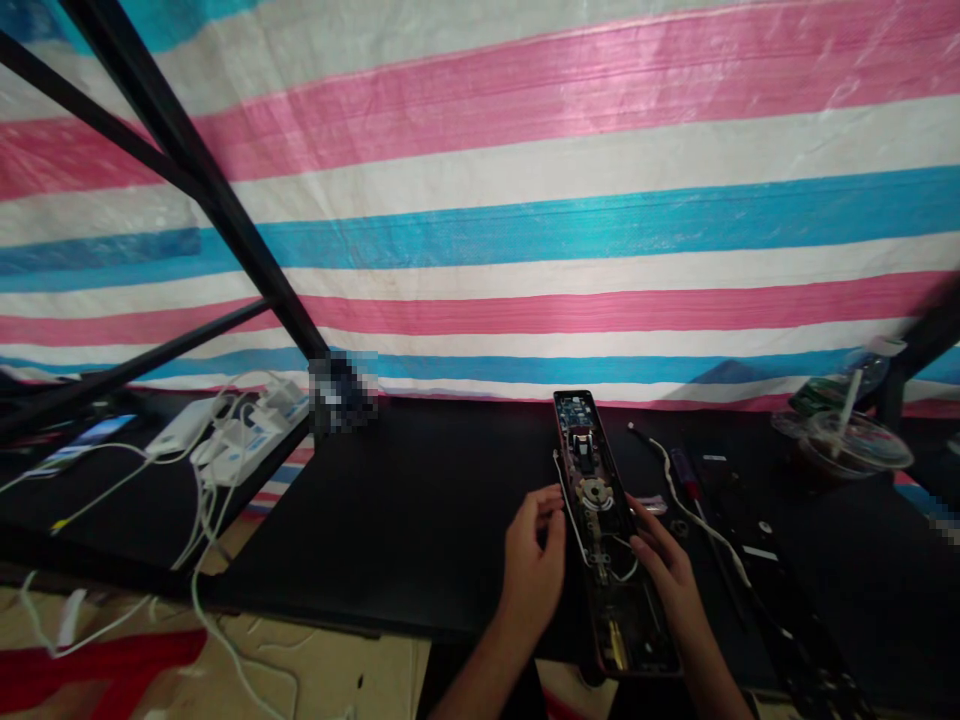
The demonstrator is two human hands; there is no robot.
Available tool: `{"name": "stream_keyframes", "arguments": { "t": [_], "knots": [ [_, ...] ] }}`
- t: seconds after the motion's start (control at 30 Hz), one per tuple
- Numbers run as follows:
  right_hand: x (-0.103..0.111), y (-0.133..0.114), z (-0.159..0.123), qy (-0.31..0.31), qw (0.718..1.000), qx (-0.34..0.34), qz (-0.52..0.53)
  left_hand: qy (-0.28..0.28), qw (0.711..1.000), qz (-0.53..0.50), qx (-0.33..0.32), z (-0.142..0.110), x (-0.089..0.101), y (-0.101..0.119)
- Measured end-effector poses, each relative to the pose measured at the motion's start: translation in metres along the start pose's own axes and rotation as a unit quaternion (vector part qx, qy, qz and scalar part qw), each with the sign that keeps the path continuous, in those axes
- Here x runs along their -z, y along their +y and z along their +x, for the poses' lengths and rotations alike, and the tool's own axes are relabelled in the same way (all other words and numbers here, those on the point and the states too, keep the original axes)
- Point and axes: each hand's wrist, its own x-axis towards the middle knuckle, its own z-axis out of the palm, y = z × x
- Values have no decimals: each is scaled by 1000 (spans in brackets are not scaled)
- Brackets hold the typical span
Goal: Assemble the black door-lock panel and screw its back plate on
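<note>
A long, narrow electronic device casing (630,620) lies opened up at the black table's front edge, its inside facing up. A green circuit board (576,408) fills its far end, and a round metal part (596,493) sits near the middle. Thin white wires run inside and along its left side. My left hand (534,550) is beside the left edge, fingers loosely curved, thumb apart, fingertips at the rim. On the opposite side my right hand (667,565) grips the casing's right edge, thumb on top and fingers along the side.
Right of the casing lie a white cable (701,522), a screwdriver (691,480) and a long black panel (795,610). A plastic cup with a straw (855,445) stands farther right. White power strips (251,440) with plugs and cables sit left, beyond a black metal frame (247,240).
</note>
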Motion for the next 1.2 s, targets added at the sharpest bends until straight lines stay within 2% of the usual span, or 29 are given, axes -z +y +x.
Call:
{"name": "stream_keyframes", "arguments": {
  "t": [0.07, 0.13, 0.33, 0.47, 0.83, 0.97, 1.2],
  "knots": [
    [0, -1, -1, -5, 1000, 1, 9, 26, 999, -41, 19, -22, -24, 2],
    [-1, -2, -1, -13, 1000, 0, 16, 49, 994, -78, 54, -31, -37, -1],
    [0, -3, -1, -22, 1000, -5, 21, 53, 961, -216, 164, -22, -43, -8],
    [-1, -2, -1, -10, 1000, -1, 19, 45, 940, -261, 216, -26, -49, -9],
    [1, 5, 1, -34, 998, -14, 45, 29, 948, -255, 189, -29, -47, -24],
    [0, 2, 1, -44, 998, -16, 48, 26, 945, -261, 197, -29, -46, -31],
    [-3, 0, -1, -55, 997, -20, 50, 20, 946, -262, 191, -29, -43, -26]
  ]
}}
